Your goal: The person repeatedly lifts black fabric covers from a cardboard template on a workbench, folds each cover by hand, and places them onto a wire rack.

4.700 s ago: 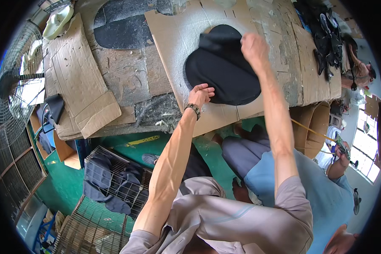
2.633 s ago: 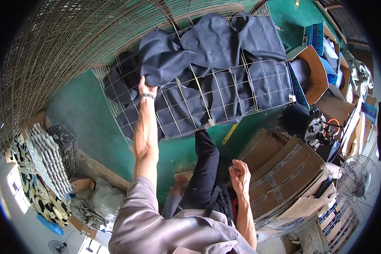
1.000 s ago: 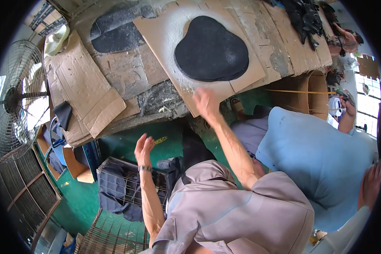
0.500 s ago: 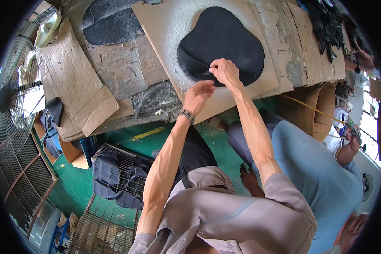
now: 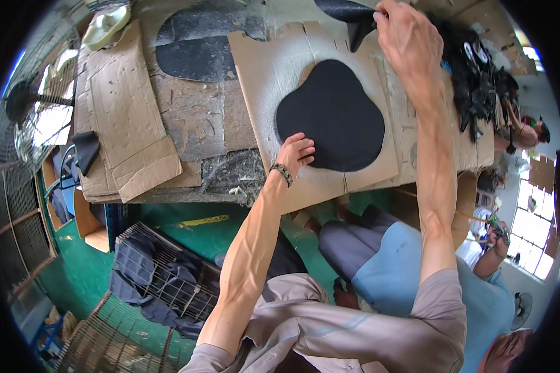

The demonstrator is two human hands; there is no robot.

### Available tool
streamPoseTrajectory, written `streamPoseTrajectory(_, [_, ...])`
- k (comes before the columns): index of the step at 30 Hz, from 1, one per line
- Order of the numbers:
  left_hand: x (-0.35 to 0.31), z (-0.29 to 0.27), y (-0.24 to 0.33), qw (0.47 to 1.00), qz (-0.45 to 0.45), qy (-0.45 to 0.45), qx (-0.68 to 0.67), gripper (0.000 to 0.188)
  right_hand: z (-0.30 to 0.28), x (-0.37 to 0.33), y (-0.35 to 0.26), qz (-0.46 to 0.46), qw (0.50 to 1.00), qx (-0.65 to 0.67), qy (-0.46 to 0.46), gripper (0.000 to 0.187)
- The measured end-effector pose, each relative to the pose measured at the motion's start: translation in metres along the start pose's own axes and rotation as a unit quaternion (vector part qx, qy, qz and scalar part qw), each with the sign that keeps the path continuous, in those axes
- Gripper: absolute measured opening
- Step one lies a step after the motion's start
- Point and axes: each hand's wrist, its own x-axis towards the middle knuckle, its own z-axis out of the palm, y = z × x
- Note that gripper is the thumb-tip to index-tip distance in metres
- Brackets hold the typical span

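Observation:
A black, rounded three-lobed sheet (image 5: 333, 115) lies flat on a cardboard sheet (image 5: 255, 81) dusted pale around it. My left hand (image 5: 295, 152) rests at its lower left edge, fingers stretched out. Raised beyond the sheet, at the far right, my right hand (image 5: 410, 50) pinches a limp black fabric piece (image 5: 345, 11). That piece hangs folded from the fingertips and is partly cut off by the upper edge of the view.
Dusty black pieces (image 5: 196, 56) lie further left on the worn table. Black scraps (image 5: 473, 81) are heaped at the right. Below left, dark cloth (image 5: 137, 267) drapes a wire rack. A seated person in blue (image 5: 395, 261) is close on my right.
My right hand has moved up and right from the black sheet, now carrying a black fabric piece. My left hand has shifted down onto the sheet's edge. The view has shifted too.

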Motion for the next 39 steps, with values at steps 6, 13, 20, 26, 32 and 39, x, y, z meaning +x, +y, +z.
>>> streamPoseTrajectory(6, [-0.135, 0.002, 0.085, 0.898, 0.116, -0.317, -0.283, 0.087, -0.084, -0.055, -0.113, -0.161, 0.981, 0.110, -0.006, 0.006])
streamPoseTrajectory(13, [-0.315, -0.149, 0.052, 0.872, 0.311, -0.102, -0.363, 0.042, -0.103, -0.200, -0.262, -0.336, 0.902, 0.237, -0.133, 0.006])
streamPoseTrajectory(20, [-0.496, -0.303, -0.146, 0.702, 0.398, 0.094, -0.583, 0.046, -0.137, -0.386, -0.428, -0.410, 0.736, 0.412, -0.347, 0.015])
streamPoseTrajectory(26, [-0.588, -0.328, -0.307, 0.426, 0.489, 0.265, -0.714, 0.035, -0.170, -0.548, -0.521, -0.453, 0.516, 0.439, -0.579, 0.023])
streamPoseTrajectory(32, [-0.669, -0.367, -0.434, 0.166, 0.623, 0.325, -0.692, 0.056, -0.219, -0.671, -0.604, -0.372, 0.340, 0.448, -0.738, 0.032])
streamPoseTrajectory(39, [-0.774, -0.481, -0.586, 0.006, 0.665, 0.433, -0.608, 0.052, -0.231, -0.740, -0.684, -0.515, 0.375, 0.362, -0.681, 0.027])
